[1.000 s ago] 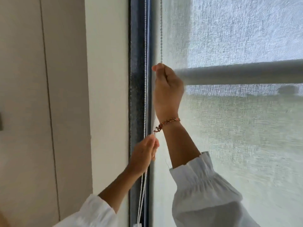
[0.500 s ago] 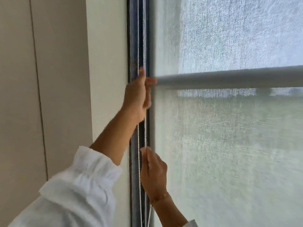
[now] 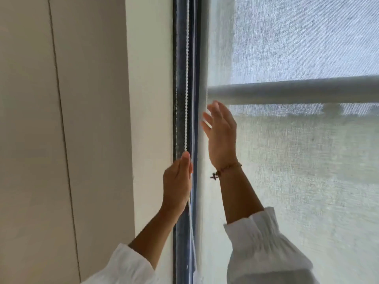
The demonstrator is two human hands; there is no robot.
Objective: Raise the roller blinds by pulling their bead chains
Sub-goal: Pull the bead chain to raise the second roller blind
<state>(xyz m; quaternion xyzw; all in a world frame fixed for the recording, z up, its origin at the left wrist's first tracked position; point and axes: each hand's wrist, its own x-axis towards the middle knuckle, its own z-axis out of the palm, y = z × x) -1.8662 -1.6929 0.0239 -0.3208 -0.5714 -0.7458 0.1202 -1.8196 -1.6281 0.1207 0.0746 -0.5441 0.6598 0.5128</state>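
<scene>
A white bead chain (image 3: 186,78) hangs straight down along the dark window frame (image 3: 180,58). My left hand (image 3: 177,185) is closed around the chain at mid height, thumb up. My right hand (image 3: 220,136), with a thread bracelet at the wrist, is raised to the right of the chain with fingers spread, holding nothing. The pale translucent roller blind (image 3: 307,181) covers the window pane, and a grey horizontal bar (image 3: 297,92) crosses it just above my right hand.
A white wall strip (image 3: 149,99) runs left of the frame, and beige wall panels (image 3: 61,140) with a vertical seam fill the left side. White sleeves cover both forearms at the bottom.
My left hand has dropped from bar height down the chain, still gripping it. My right hand let go of the chain low down and rose with fingers spread.
</scene>
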